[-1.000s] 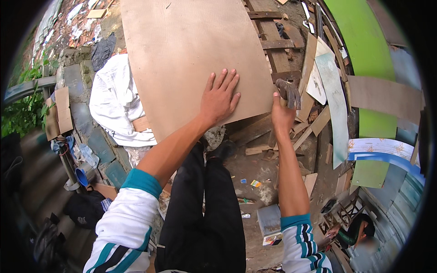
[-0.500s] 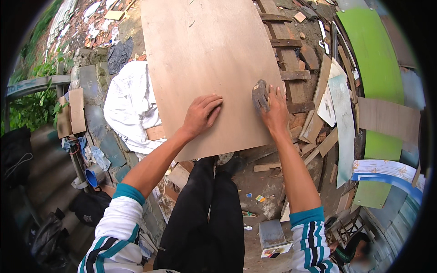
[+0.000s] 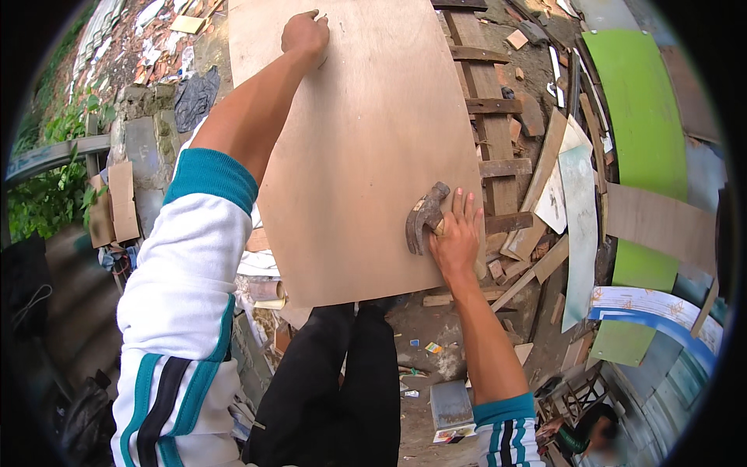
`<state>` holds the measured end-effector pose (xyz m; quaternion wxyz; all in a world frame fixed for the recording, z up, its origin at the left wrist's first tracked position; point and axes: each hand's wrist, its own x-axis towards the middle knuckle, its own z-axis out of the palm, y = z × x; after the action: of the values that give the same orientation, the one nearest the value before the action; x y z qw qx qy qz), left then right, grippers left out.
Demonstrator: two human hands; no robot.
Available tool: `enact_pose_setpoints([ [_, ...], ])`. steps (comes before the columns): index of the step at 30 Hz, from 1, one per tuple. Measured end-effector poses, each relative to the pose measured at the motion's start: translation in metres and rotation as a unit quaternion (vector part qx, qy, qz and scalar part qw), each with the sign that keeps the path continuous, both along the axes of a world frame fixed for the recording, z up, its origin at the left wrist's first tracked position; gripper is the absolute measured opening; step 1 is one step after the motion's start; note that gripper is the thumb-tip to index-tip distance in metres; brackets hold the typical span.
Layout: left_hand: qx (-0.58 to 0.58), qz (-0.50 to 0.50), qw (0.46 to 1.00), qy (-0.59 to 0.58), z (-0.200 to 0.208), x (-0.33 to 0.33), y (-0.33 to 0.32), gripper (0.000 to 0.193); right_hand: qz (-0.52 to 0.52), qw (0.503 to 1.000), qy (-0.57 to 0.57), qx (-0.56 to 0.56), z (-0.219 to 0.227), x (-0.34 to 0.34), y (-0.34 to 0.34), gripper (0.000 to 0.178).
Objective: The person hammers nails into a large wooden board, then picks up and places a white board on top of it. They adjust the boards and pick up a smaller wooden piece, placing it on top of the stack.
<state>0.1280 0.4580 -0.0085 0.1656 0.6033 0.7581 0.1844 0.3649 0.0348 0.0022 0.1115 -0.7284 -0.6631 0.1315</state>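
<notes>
A large brown plywood sheet (image 3: 366,140) lies before me and reaches past the upper edge of the picture. My left hand (image 3: 306,35) is at its far part, fingers mostly curled and fingertips against the surface. A thin nail-like piece shows beside those fingertips; whether they pinch anything is hidden. At the sheet's near right edge, my right hand (image 3: 457,237) holds a claw hammer (image 3: 427,218) by its handle, the grip mostly hidden under the palm. The hammer's rusty head rests over the plywood, claw toward me. Several fingers of that hand stretch forward along the board.
A wooden ladder-like frame (image 3: 498,105) lies along the right side, with scrap boards (image 3: 537,210) and a long green panel (image 3: 638,117) beyond it. Rubble and a low block wall (image 3: 144,140) stand left. A grey box (image 3: 451,405) sits on the ground; another person (image 3: 591,428) is at lower right.
My left hand has reached forward to the far part of the sheet. My right hand has come nearer to me with the hammer, whose head has turned leftward and shows more fully.
</notes>
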Motion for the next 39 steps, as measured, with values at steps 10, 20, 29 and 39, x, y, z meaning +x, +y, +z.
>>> enact_pose_setpoints([
  [10, 0.024, -0.128, 0.982, 0.134, -0.022, -0.005, 0.033, 0.021, 0.007, 1.000, -0.009, -0.017, 0.007, 0.002, 0.000, 0.027],
  [20, 0.078, -0.163, 0.970, -0.162, 0.011, -0.003, -0.163, 0.033, 0.011, 1.000, -0.021, 0.006, 0.000, 0.001, -0.005, 0.037],
  [29, -0.059, -0.033, 0.941, -0.333, 0.037, -0.020, -0.428, 0.025, -0.027, 0.999, -0.035, -0.003, -0.006, -0.005, -0.004, 0.040],
  [39, 0.127, -0.110, 0.954, -0.249, 0.022, -0.012, -0.447, 0.018, 0.030, 0.999, 0.031, -0.026, 0.008, -0.027, -0.134, 0.033],
])
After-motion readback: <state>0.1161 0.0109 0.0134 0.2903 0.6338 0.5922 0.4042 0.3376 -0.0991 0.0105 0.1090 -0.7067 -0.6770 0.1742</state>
